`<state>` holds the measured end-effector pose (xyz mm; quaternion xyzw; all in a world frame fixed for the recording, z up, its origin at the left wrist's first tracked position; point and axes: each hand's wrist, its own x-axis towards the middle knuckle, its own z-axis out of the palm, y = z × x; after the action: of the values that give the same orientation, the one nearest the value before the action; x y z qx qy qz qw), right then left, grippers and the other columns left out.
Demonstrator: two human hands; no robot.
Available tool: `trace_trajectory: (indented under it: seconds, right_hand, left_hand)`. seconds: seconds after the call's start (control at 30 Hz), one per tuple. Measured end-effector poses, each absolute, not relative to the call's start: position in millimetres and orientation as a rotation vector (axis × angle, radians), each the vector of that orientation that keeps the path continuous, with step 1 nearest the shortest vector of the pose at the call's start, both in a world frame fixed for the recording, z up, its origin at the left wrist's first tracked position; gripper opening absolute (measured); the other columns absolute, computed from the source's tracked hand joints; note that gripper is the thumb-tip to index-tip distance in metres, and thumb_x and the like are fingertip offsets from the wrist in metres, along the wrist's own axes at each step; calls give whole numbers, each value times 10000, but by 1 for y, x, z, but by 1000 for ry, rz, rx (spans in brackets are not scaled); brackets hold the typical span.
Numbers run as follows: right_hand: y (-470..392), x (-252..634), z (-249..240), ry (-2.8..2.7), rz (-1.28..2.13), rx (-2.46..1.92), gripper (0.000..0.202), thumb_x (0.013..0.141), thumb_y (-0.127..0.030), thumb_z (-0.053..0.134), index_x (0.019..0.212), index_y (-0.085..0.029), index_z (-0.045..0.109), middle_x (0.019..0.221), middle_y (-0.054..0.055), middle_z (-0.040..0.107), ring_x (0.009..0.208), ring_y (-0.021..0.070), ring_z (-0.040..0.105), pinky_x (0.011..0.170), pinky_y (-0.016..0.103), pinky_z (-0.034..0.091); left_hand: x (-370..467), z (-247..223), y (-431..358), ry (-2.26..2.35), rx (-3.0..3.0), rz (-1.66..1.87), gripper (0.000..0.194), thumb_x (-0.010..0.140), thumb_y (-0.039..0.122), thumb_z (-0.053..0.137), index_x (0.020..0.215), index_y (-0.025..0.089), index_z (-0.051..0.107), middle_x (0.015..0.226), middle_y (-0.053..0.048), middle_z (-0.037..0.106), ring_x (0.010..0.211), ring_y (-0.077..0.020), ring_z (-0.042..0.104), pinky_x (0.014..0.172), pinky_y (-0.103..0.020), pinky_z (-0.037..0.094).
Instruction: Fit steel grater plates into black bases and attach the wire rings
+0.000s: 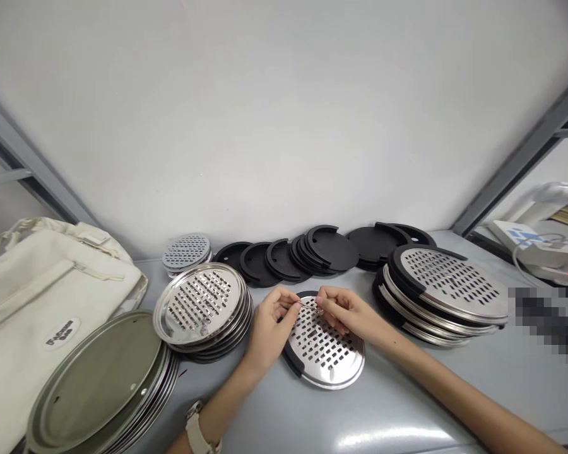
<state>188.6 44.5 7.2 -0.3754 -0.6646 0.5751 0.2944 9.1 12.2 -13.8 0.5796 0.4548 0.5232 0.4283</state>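
A round silver plate with rows of slots (329,362) lies on the grey table, a black rim piece (292,360) along its left and upper edge. Over the plate's upper part, my left hand (273,320) pinches one end of a thin wire-like piece (307,305). The fingertips of my right hand (341,309) are closed on its other end. The piece is very small, and its exact shape is hard to make out. A watch with a pale strap (196,429) is on my left wrist.
Slotted silver plates are stacked at left (203,306) and right (454,284). Olive discs (104,378) and a cream bag (33,284) stand further left. Black discs (331,249) line the wall, beside small grey slotted discs (185,251). A white device (530,243) sits far right.
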Motion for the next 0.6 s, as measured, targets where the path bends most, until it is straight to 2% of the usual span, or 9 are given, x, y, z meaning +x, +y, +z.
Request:
trace_trajectory:
  seconds: [0.2, 0.3, 0.4, 0.6]
  right_hand:
    - [44, 189, 5, -1860, 1504, -1031, 459, 888, -594, 435, 700, -178, 489, 449, -78, 386, 367, 57, 321, 393, 196, 255]
    - [39, 189, 8, -1991, 1203, -1097, 424, 938, -523, 378, 733, -180, 520, 509, -42, 444, 442, 91, 395, 453, 222, 321]
    - [34, 188, 11, -2069, 846, -1077, 303, 955, -436, 395, 816, -200, 525, 608, -14, 501, 550, 130, 454, 537, 254, 370]
    - [33, 189, 11, -2196, 819, -887, 217, 930, -382, 475, 874, -204, 586, 846, 43, 552, 760, 171, 544, 709, 285, 452]
  left_hand:
    - [7, -11, 13, 1122, 1292, 1366, 168, 823, 308, 613, 870, 159, 550, 789, -25, 593, 755, -148, 621, 566, -198, 467]
    - [7, -8, 11, 1170, 1368, 1402, 132, 834, 279, 600, 874, 168, 542, 818, -23, 591, 790, -144, 614, 661, -224, 488]
    - [9, -6, 7, 1218, 1539, 1384, 84, 845, 237, 577, 891, 177, 542, 856, -33, 597, 835, -147, 603, 734, -244, 485]
    - [12, -4, 3, 1179, 1591, 1342, 78, 839, 208, 566, 900, 180, 528, 855, -33, 586, 835, -150, 602, 717, -235, 489]
